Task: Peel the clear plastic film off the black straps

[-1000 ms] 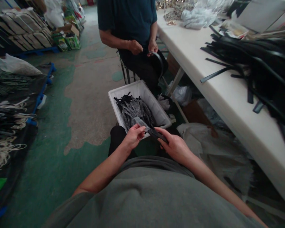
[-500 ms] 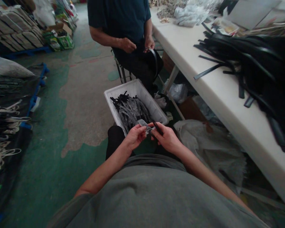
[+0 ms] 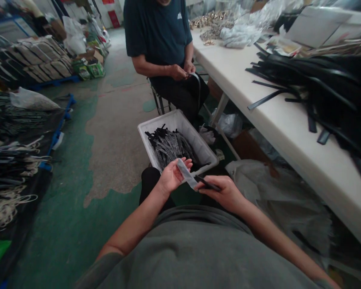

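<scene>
My left hand (image 3: 172,176) is palm up with its fingers stretched out and apart. A narrow, translucent plastic sleeve (image 3: 186,174) lies across those fingers, its upper end beside the thumb. My right hand (image 3: 225,192) is closed around a black strap (image 3: 209,183), and its fingertips meet the lower end of the sleeve. Just beyond my hands stands a white plastic bin (image 3: 150,149), where a pile of black straps (image 3: 171,145) lies, many looking greyish as if wrapped in plastic.
Across the bin a seated co-worker (image 3: 158,40) holds a dark strip in both hands. On the right, a white table (image 3: 237,80) carries a heap of black straps (image 3: 325,88). A whitish sack (image 3: 267,192) sits below it. Loaded pallets (image 3: 58,138) line the left.
My left hand has gone from a pinch to outstretched fingers, and the sleeve now shows at greater length. My right hand has shifted right and down. The co-worker's hands have come together.
</scene>
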A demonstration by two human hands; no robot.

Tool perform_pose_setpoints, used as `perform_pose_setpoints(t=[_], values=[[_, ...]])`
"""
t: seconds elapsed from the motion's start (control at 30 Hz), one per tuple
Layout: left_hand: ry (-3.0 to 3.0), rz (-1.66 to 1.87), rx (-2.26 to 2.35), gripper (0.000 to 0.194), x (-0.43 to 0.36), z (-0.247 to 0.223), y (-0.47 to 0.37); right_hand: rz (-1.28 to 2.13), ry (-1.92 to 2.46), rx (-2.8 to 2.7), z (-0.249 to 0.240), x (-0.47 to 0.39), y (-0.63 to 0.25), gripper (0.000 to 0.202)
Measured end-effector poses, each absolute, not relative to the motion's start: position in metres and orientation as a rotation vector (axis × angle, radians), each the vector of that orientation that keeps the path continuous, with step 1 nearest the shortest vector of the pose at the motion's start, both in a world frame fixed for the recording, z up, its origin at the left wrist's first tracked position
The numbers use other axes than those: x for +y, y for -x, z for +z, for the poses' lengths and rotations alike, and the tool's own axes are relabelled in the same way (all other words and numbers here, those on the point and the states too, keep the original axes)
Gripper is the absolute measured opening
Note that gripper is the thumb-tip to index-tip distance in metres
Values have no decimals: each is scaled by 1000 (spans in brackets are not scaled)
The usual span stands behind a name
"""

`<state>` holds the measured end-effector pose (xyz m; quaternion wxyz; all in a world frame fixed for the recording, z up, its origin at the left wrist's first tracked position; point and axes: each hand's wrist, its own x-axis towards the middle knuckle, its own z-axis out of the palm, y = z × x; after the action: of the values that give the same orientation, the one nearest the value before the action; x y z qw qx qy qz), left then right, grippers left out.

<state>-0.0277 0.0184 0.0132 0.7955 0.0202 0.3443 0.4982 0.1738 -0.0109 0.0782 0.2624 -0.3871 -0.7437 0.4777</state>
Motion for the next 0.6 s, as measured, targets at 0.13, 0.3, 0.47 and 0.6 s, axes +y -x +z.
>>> perform_pose_setpoints(t=[0.13, 0.3, 0.47, 0.6], values=[[80, 1332, 886, 30, 74, 12, 62, 1636, 1212, -1915, 76, -31, -199, 28], [-103, 1565, 995, 19, 103, 21, 91, 1871, 1264, -1709, 56, -45, -210, 41], [-666, 1215, 914, 31, 52, 14, 65, 1699, 1334, -1484, 63, -13, -194, 53], [-908, 846, 898, 39, 8, 7, 45, 1566, 1214, -1355, 76, 30, -186, 58]])
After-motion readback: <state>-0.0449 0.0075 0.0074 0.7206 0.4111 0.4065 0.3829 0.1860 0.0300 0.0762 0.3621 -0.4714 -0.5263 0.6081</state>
